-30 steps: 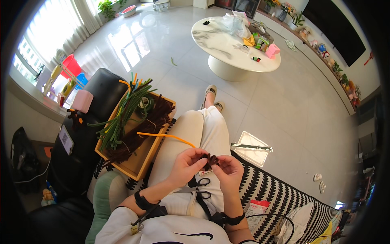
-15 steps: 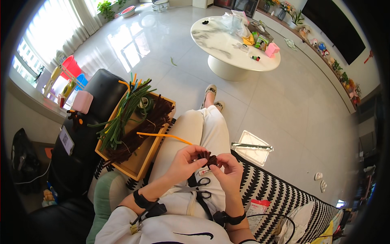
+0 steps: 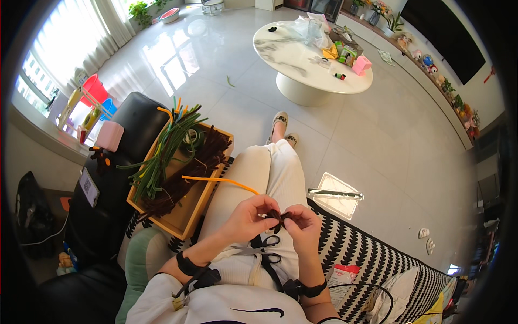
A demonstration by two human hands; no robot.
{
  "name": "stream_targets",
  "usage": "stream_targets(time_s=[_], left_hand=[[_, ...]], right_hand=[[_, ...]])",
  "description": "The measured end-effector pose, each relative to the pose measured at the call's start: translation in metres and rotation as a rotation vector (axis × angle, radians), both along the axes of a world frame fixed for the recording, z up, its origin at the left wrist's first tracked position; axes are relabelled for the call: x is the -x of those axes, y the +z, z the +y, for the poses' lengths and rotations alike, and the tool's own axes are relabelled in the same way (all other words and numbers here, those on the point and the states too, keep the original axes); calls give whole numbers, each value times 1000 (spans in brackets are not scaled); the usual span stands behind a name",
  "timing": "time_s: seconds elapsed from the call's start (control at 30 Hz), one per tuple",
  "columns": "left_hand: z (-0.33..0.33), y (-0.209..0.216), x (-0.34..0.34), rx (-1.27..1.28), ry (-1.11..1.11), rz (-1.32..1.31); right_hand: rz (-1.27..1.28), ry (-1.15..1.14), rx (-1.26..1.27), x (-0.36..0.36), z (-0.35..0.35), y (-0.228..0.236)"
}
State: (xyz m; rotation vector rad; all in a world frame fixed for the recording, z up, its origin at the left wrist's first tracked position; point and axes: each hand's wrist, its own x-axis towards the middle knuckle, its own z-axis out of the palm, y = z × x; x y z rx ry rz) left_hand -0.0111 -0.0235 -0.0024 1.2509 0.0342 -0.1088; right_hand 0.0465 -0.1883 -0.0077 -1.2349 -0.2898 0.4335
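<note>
Between my two hands is a small bunch of bent dark brown pipe cleaners [image 3: 277, 217], held above my lap. My left hand [image 3: 248, 218] pinches its left side with thumb and fingers. On the other side, my right hand [image 3: 303, 227] grips it between thumb and fingertips; the fingers partly cover it. An orange pipe cleaner [image 3: 218, 179] stretches from the box edge across my thigh to near my left hand. Black-handled scissors [image 3: 271, 242] lie on my lap just below the hands.
At my left, a wooden box [image 3: 190, 227] holds green pipe cleaners [image 3: 156, 162], brown pipe cleaners [image 3: 186, 181] and a tape roll [image 3: 192, 138]. A phone [image 3: 88, 187] and pink box [image 3: 109, 135] rest on the black sofa arm. Ahead stands a round table [image 3: 291, 67].
The brown bunch has turned in my fingers, so its looped top shows less. Both hands have shifted slightly and drawn a little closer around it. The box and table are unchanged.
</note>
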Motion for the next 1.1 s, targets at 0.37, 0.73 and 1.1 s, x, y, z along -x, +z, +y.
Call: stream_targets(time_s=[0.37, 0.73, 1.1], left_hand=[[-13, 4, -3, -72, 258, -33], [-16, 8, 3, -273, 260, -125], [-18, 7, 4, -252, 211, -133]], right_hand=[[41, -37, 46, -1, 2, 4], [-343, -67, 202, -2, 1, 1], [132, 16, -78, 4, 1, -3]])
